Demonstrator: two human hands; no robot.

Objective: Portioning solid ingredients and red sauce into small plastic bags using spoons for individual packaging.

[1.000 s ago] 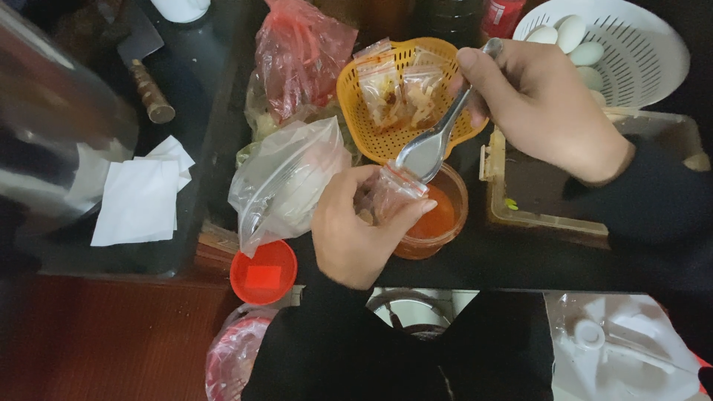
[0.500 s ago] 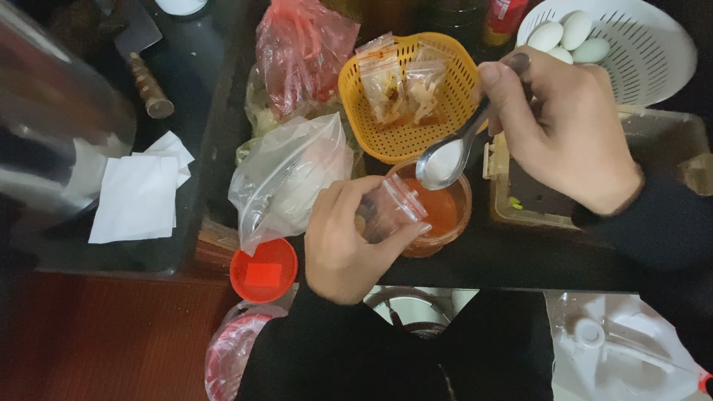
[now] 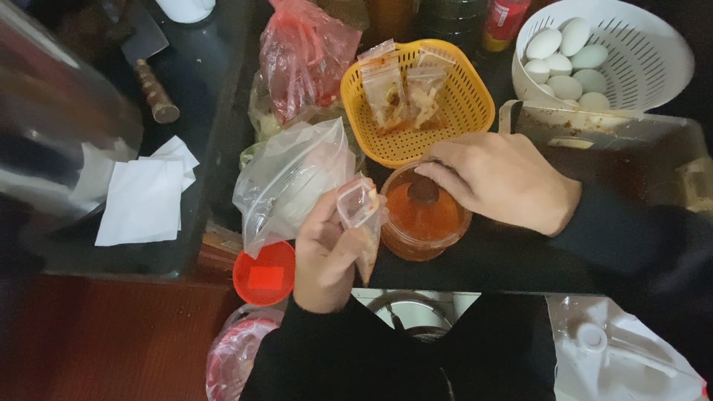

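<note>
Fingers of the left hand [image 3: 327, 256] pinch a small clear plastic zip bag [image 3: 362, 215] at centre frame, just left of a round clear tub of orange-red sauce [image 3: 425, 215]. The right hand [image 3: 499, 180] rests over that tub's right rim, gripping a metal spoon [image 3: 424, 191] dipped into the sauce. Above them sits a yellow plastic basket [image 3: 464, 104] holding filled sachets, with a white colander of pale eggs [image 3: 653, 67] at upper right.

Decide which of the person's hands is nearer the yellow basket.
Right. The right hand sits just below the yellow basket, over the sauce tub; the left hand is lower left.
</note>
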